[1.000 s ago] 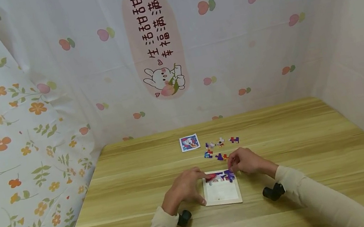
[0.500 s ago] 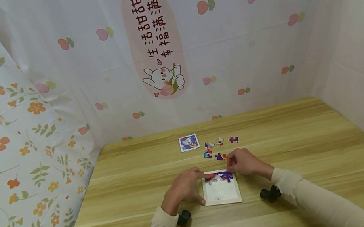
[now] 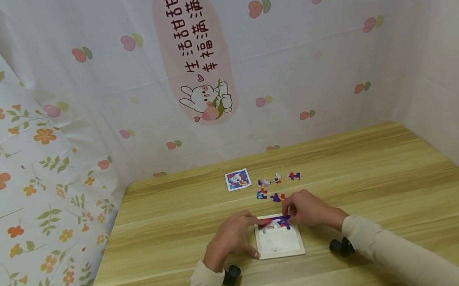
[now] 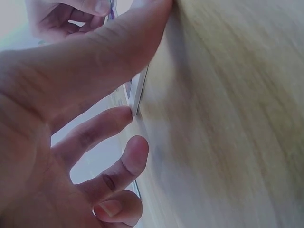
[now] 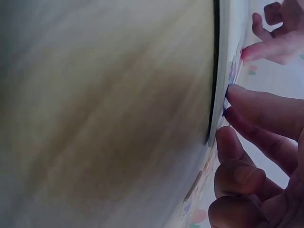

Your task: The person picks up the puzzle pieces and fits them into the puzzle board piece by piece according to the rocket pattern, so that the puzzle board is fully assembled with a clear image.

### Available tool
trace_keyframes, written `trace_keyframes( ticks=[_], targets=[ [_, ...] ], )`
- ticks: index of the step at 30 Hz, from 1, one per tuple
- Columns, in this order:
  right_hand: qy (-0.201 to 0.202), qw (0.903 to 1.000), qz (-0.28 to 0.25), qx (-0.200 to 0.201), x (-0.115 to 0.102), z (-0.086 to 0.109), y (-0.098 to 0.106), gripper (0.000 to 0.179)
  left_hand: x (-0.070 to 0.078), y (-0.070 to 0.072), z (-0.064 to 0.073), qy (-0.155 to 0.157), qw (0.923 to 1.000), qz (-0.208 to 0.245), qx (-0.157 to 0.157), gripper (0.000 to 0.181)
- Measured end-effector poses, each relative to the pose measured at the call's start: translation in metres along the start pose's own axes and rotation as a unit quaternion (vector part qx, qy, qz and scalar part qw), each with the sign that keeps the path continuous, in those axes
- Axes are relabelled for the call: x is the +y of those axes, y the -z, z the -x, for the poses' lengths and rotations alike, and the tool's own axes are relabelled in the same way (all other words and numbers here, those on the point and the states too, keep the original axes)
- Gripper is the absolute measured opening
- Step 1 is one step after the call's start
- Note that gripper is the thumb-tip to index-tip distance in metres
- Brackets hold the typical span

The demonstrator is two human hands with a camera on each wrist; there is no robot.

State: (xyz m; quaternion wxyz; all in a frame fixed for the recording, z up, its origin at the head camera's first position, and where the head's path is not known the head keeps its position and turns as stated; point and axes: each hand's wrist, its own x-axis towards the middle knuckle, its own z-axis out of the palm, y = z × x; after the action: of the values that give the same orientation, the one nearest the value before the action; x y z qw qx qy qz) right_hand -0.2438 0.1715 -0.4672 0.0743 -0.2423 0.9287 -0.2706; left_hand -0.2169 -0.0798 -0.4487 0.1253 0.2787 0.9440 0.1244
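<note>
A white square puzzle tray (image 3: 280,245) lies on the table, with purple and red puzzle pieces (image 3: 274,223) along its far side. My left hand (image 3: 233,237) holds the tray's left side. Its thumb lies at the near left corner and its index finger reaches over the red area. At the far right corner, my right hand (image 3: 309,208) pinches a purple puzzle piece (image 3: 287,223) against the tray; its fingers partly cover it. In the right wrist view, a thin purple edge shows by the thumb and fingertip (image 5: 240,95), just above the tray rim (image 5: 217,95).
Several loose puzzle pieces (image 3: 265,192) lie beyond the tray on the wooden table (image 3: 170,223). A small picture card (image 3: 238,180) lies behind them to the left. Black wrist cameras (image 3: 232,275) hang by both wrists. A printed cloth (image 3: 309,48) rises behind the table.
My right hand first drew slightly back, then moved left and nearer over the tray's far right corner, covering more of the purple piece. My left hand and the tray have stayed put.
</note>
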Motion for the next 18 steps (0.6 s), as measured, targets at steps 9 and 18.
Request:
trace_keyframes(
  ticks=[9,18],
  targets=[
    [0.032,0.9993,0.005,-0.019,0.003,-0.013,0.012,0.006,-0.001,-0.001,-0.001,0.001,1.0000,-0.001,-0.002,0.080],
    [0.020,0.9997,-0.008,0.011,0.012,-0.045,0.031,0.002,-0.001,0.000,-0.002,0.000,1.0000,-0.002,-0.005,0.080]
  ],
)
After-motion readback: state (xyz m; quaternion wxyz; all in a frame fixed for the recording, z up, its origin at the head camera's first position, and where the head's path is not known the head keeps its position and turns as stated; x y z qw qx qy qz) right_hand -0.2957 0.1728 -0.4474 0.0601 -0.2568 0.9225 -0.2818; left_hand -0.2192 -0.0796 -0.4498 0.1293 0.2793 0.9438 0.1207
